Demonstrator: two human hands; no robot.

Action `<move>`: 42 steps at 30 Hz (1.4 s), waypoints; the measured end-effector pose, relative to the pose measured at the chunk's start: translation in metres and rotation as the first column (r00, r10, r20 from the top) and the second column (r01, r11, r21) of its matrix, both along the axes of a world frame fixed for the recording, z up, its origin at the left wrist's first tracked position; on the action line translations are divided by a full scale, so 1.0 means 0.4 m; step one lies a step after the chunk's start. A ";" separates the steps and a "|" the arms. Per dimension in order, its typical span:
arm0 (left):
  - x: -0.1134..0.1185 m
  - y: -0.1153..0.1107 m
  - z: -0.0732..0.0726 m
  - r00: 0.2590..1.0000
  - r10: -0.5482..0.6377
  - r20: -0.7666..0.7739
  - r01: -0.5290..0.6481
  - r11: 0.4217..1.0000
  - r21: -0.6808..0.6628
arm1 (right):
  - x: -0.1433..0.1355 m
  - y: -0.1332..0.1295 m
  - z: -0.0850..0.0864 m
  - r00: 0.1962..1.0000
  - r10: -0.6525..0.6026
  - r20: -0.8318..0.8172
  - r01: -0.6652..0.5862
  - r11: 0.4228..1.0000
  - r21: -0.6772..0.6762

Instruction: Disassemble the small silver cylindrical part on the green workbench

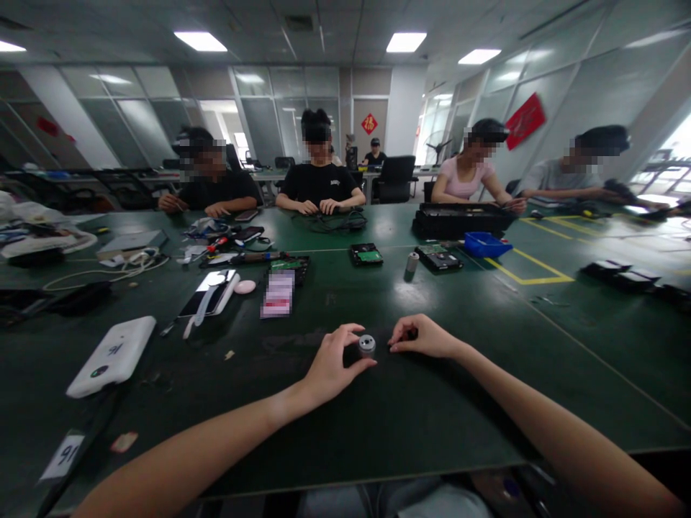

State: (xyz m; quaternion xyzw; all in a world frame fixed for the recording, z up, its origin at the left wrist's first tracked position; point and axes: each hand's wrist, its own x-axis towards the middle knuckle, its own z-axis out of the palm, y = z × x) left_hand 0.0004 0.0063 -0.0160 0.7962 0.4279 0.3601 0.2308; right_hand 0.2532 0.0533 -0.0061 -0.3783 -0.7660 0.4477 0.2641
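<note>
A small silver metal cylinder (367,347) stands upright on the green table, with dark holes in its top face. My left hand (335,363) curves around its left side, thumb and fingers apart; whether the fingertips touch it is hard to tell. To the right of the cylinder, my right hand (418,337) has its thumb and index finger pinched together near the table. A tiny dark thing shows at those fingertips, too small to name. Farther back stands a second silver cylinder (412,262), beside an opened black drive with a green board (440,257).
Another drive (366,255) lies at the centre back, near a blue tray (487,245) and a black case (461,220). On the left are a phone (278,293), a white device (113,356), tools and cables. Several people sit across the green table (302,446).
</note>
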 end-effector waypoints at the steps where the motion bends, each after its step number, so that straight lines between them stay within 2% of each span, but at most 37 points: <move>1: 0.000 0.000 0.000 1.000 0.004 -0.002 -0.004 1.000 0.001 | -0.006 0.000 -0.002 0.999 -0.027 -0.029 0.027 1.000 -0.003; 5: 0.001 0.002 -0.003 1.000 0.000 -0.007 0.000 1.000 0.008 | -0.051 -0.021 0.009 0.961 -0.180 -0.209 0.203 0.975 0.091; 7: 0.001 0.002 -0.004 1.000 -0.013 0.000 0.013 1.000 0.014 | -0.079 -0.040 0.022 0.940 -0.194 -0.280 0.240 0.961 0.138; 10: 0.003 0.003 -0.003 1.000 -0.027 0.006 0.027 0.999 0.020 | -0.113 -0.068 0.037 0.937 -0.169 -0.304 0.230 0.958 0.174; 15: 0.005 0.002 0.001 1.000 -0.026 0.003 0.026 1.000 0.012 | -0.136 -0.089 0.042 0.956 -0.163 -0.243 0.215 0.955 0.205; 23: 0.006 0.001 0.003 0.999 -0.032 0.013 0.032 0.999 0.018 | -0.147 -0.098 0.045 0.943 -0.202 -0.264 0.264 0.938 0.227; 28: 0.004 -0.001 0.002 1.000 -0.022 0.006 0.022 1.000 0.000 | -0.151 -0.103 0.045 0.956 -0.182 -0.230 0.239 0.939 0.249; 34: 0.004 0.004 -0.003 1.000 -0.031 -0.007 0.031 0.999 0.040 | -0.155 -0.109 0.047 0.967 -0.180 -0.181 0.231 0.919 0.320; 42: 0.002 0.005 -0.008 0.999 -0.036 0.006 0.036 0.998 0.042 | -0.149 -0.115 0.051 0.977 -0.118 -0.177 0.169 0.936 0.308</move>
